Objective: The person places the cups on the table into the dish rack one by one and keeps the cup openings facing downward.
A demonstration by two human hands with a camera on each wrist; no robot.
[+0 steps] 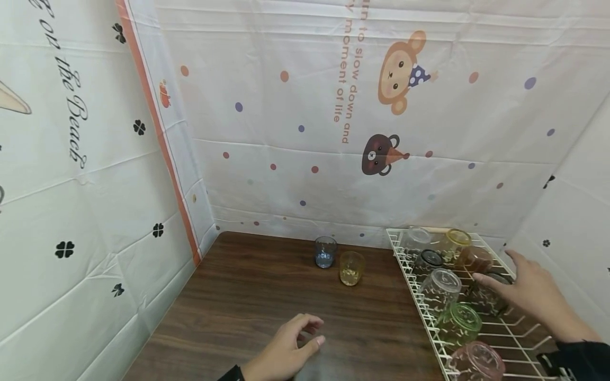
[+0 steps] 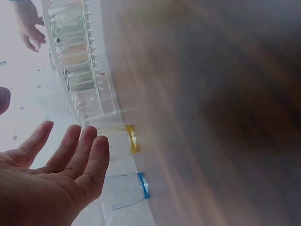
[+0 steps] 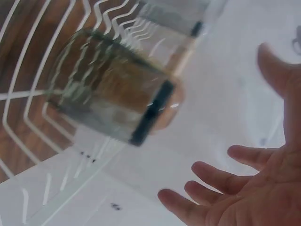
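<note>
Rack: a white wire rack (image 1: 405,264) on the right of the brown worktop (image 1: 248,312) holds glasses lying tipped between its wires: clear, yellow, amber, dark-rimmed, green and pink ones.
Dark-rimmed glass: the dark-rimmed glass (image 1: 488,296) lies in the rack just under the right hand's fingertips; whether they touch it cannot be told.
Right hand: the right hand (image 1: 534,291) reaches over the rack, fingers spread and straight, gripping nothing.
Left hand: the left hand (image 1: 286,352) is low over the worktop, fingers loosely curled, holding nothing.
Standing glasses: a blue glass (image 1: 325,252) and a yellow glass (image 1: 351,268) stand upright just beside each other near the back wall, both seemingly empty.
Right wrist view: shows the dark-rimmed glass (image 3: 113,94) close, on its side, apart from the open palm (image 3: 254,188).
Left wrist view: blurred; open left palm (image 2: 47,183).
</note>
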